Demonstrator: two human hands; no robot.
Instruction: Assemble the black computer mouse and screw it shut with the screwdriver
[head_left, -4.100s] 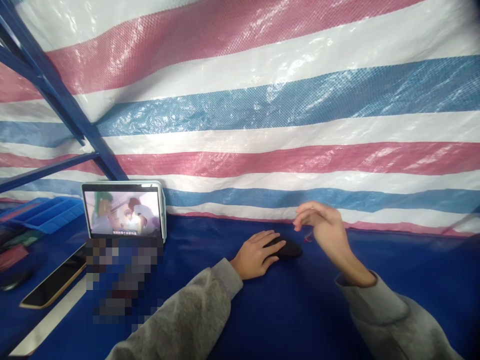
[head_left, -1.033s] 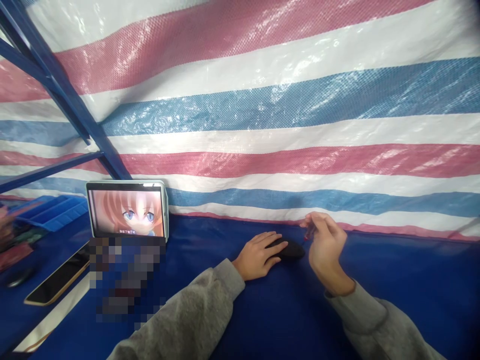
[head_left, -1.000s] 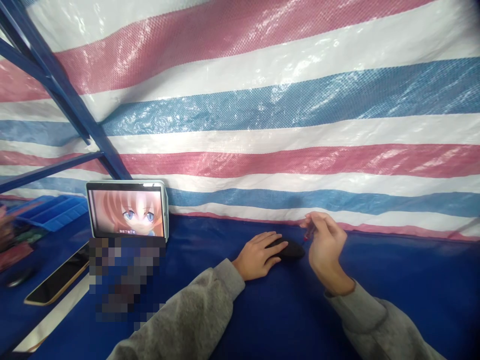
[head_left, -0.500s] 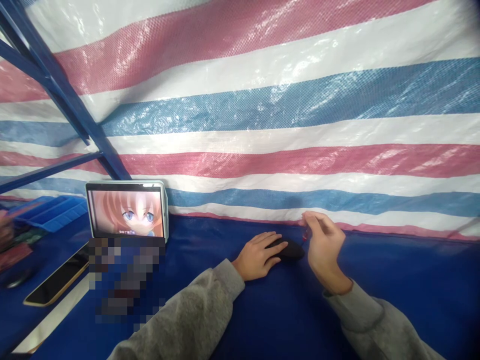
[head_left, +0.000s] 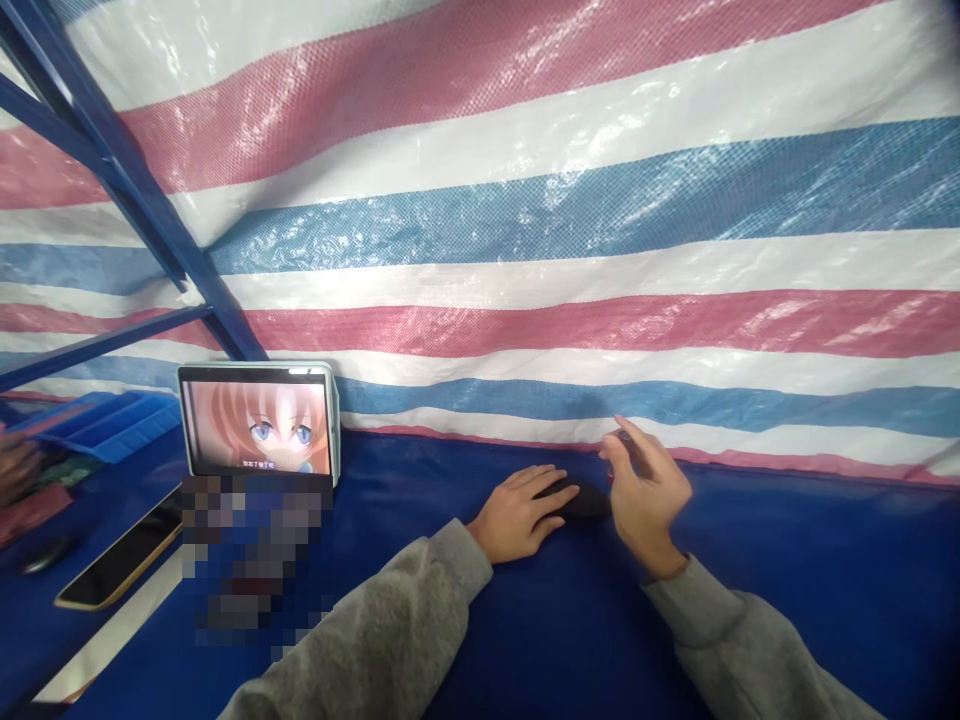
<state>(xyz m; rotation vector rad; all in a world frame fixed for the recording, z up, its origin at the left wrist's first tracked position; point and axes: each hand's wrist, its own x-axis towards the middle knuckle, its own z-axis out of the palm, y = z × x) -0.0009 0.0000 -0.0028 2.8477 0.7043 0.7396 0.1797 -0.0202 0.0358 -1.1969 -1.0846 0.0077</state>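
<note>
My left hand (head_left: 517, 515) lies over a black, rounded object (head_left: 589, 501) shaped like a computer mouse. Its fingers press on the near end from above, with the thumb along the side, steadying it on the blue surface. Just right of it, my right hand (head_left: 649, 490) is raised, thumb and forefinger pinched on a small thing with a dark top and a bit of red (head_left: 610, 478) below. Its lower end is close to the far end of the black object; contact cannot be made out. The fingers hide most of it.
A tablet (head_left: 259, 425) playing a cartoon leans by the striped sheet (head_left: 525, 330). Left of it lie a phone (head_left: 124, 550), a blue compartment tray (head_left: 124, 425) and a dark rounded object (head_left: 49, 552). A blurred patch covers things below the tablet. Blue metal bars (head_left: 150, 240) rise at left.
My right forefinger has lifted and straightened, and the hand's grip on the small thing has shifted. My left hand stays on the black object. The view has moved slightly.
</note>
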